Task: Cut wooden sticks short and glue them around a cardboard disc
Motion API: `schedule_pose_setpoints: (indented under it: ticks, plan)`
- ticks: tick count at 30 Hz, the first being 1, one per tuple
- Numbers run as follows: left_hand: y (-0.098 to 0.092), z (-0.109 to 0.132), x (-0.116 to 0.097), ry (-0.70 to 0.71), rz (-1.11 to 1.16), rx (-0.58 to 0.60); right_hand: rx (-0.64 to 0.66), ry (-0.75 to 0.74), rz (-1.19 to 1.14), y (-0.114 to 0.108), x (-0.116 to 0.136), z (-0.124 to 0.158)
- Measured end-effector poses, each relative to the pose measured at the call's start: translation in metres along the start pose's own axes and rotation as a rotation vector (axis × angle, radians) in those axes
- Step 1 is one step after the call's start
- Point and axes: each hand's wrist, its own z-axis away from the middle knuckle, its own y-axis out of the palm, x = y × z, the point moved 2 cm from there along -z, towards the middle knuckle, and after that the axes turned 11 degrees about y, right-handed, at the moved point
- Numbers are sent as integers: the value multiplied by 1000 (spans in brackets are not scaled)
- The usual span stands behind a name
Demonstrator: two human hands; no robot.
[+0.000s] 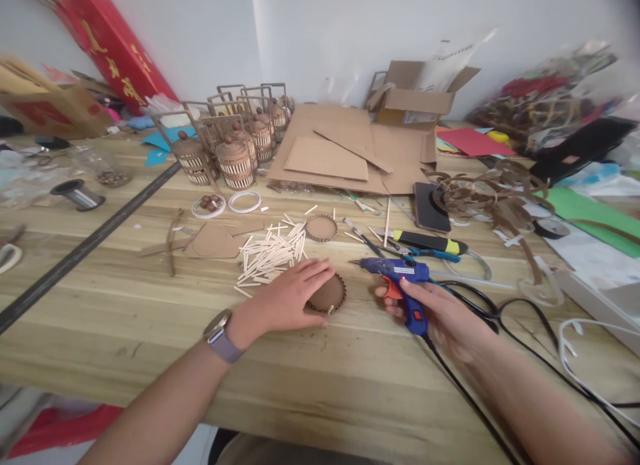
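My right hand [425, 305] is wrapped round a blue hot glue gun [403, 273], with fingers by its orange trigger and the nozzle pointing left. My left hand [295, 295] reaches over a round cardboard disc [327, 295] with a dark ridged rim. Its fingers are stretched out along the far side and the thumb lies apart at the near side; the palm hides the disc's left part. A short pale stick [331, 310] shows at the disc's near rim. Beyond that hand lies a heap of short wooden sticks [270, 255], and a second ridged disc [321, 228] is behind.
Small handled baskets [237, 164] stand at the back left, beside stacked cardboard sheets [327, 160]. A utility knife [430, 242], a phone [431, 207] and brown paper strips [480, 192] lie right. The glue gun's black cord [465, 402] runs toward the near edge.
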Motion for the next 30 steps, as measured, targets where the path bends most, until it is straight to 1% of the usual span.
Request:
schedule_pose_setpoints:
  ticks: [1, 3, 5, 6, 7, 8, 10, 12, 14, 15, 17, 19, 20, 22, 23, 24, 25, 26, 27, 29, 30]
  plan:
    - [-5, 1, 1, 14, -3, -17, 22, 30, -30, 0, 2, 1]
    - [-16, 4, 6, -20, -52, -115, 44, 87, -24, 0, 5, 2]
    - [-27, 9, 14, -150, -182, -233, 36, 132, 37, -2, 6, 1]
    - [-31, 11, 19, -234, -266, -263, 24, 139, 75, -4, 6, 0]
    - [-34, 14, 24, -313, -347, -263, 14, 138, 125, -5, 7, -2]
    - [-36, 17, 28, -374, -406, -235, 7, 129, 189, -5, 7, -3]
    - [-35, 21, 35, -430, -455, -152, -34, 96, 379, -6, 9, -4]
    - [-33, 22, 37, -432, -452, -105, -143, 54, 666, -5, 13, -3]
    - [-31, 21, 37, -421, -448, -101, -296, -16, 999, -2, 18, 1]
    - [-31, 21, 36, -421, -452, -106, -352, -59, 1144, -1, 21, 4]
    - [-31, 20, 35, -427, -457, -116, -403, -133, 1338, 2, 24, 9]
    - [-33, 19, 33, -440, -464, -130, -432, -165, 1425, 2, 28, 14]
    - [-34, 19, 32, -446, -450, -161, -465, -171, 1443, 2, 30, 16]
    - [-38, 17, 28, -429, -330, -281, -556, -214, 1423, 5, 37, 20]
    - [-39, 16, 24, -399, -219, -356, -581, -278, 1377, 9, 41, 22]
    - [-40, 14, 19, -359, -86, -425, -571, -364, 1307, 15, 45, 24]
    - [-39, 12, 14, -310, 53, -478, -523, -461, 1216, 23, 48, 26]
    - [-38, 10, 8, -267, 170, -503, -437, -554, 1113, 33, 50, 27]
    - [-37, 8, 1, -233, 262, -514, -330, -609, 1007, 43, 51, 27]
    - [-32, 4, -12, -177, 386, -507, -132, -637, 794, 64, 50, 25]
    - [-29, 3, -17, -154, 424, -494, -66, -641, 717, 72, 49, 24]
